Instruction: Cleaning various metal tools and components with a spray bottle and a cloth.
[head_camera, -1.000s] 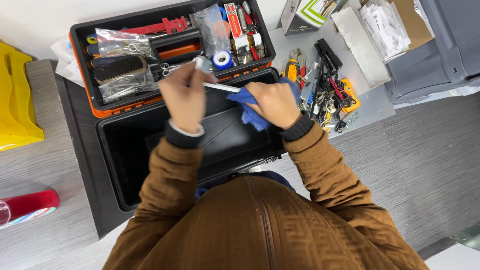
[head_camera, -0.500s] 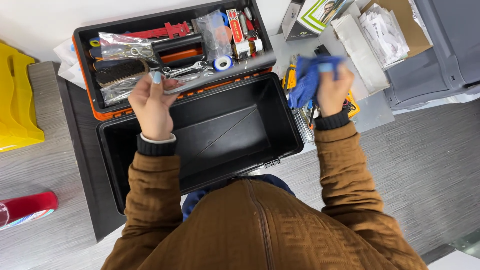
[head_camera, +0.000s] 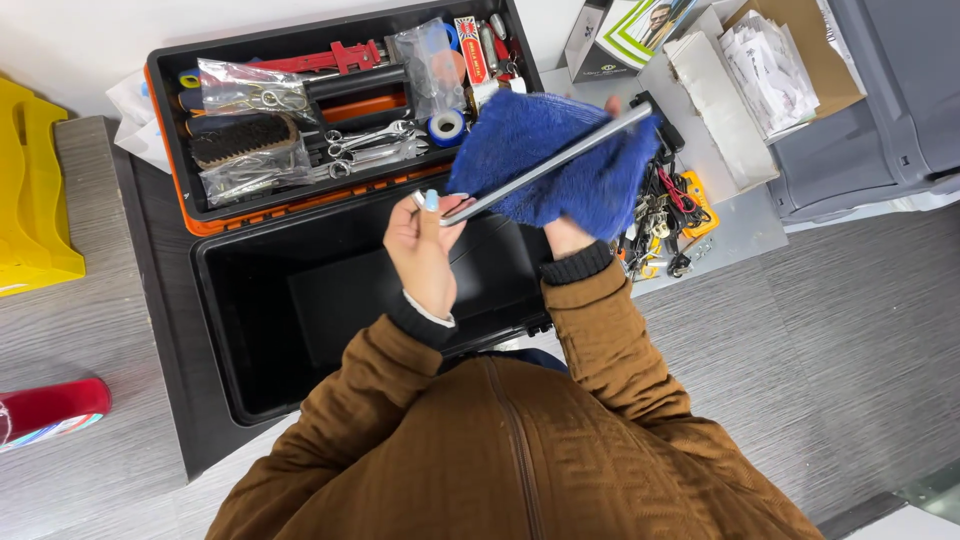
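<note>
The left hand (head_camera: 425, 245) pinches the near end of a long metal rod (head_camera: 548, 163) above the open black toolbox (head_camera: 250, 330). The right hand (head_camera: 562, 235), mostly hidden, cradles a blue cloth (head_camera: 530, 135) beneath it. Good wiping needs the cloth wrapped snugly around the rod, with a steady pinch.

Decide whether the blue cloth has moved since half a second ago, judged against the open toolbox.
Yes. The blue cloth has moved left, from over the loose tools toward the black toolbox, now spread open.
</note>
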